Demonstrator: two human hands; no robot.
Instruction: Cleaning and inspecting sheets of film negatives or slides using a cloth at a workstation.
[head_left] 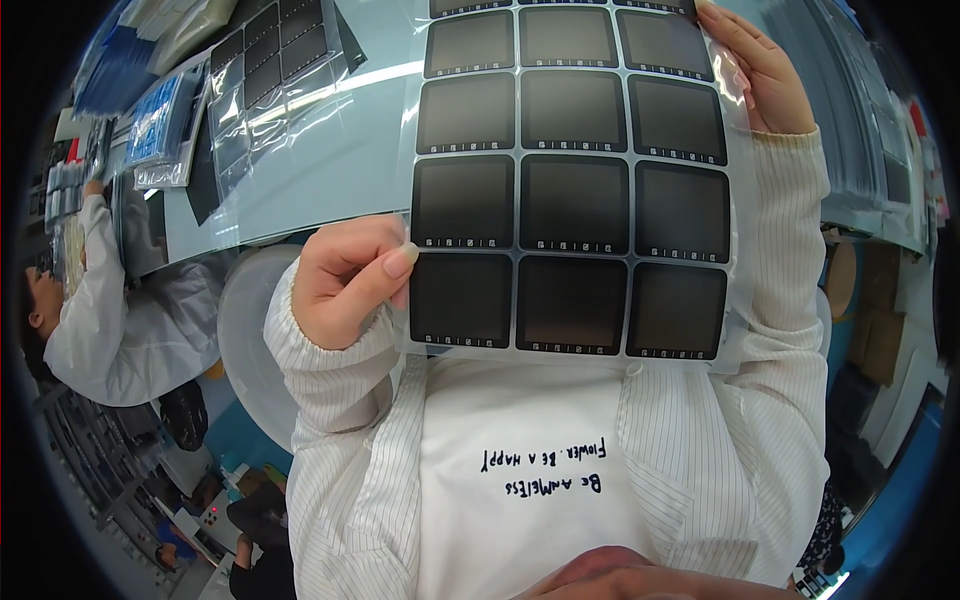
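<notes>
Both my hands hold up one clear plastic sheet (572,205) bearing rows of black rounded panels, each with a strip of small marks along its lower edge. It stands close in front of my chest, and its top runs out of the head view. My left hand (350,280) pinches the left edge near the lower rows, thumb on the front and fingers curled behind. At the upper right corner, my right hand (765,75) grips the edge, its thumb partly hidden. The sheet covers part of the table behind it.
On the pale table (340,150) lies a similar black-panelled sheet (268,55) at the far left, beside blue plastic-wrapped packs (160,125). Clear sheets (850,130) are stacked at the right. A person in white (140,330) sits at the left.
</notes>
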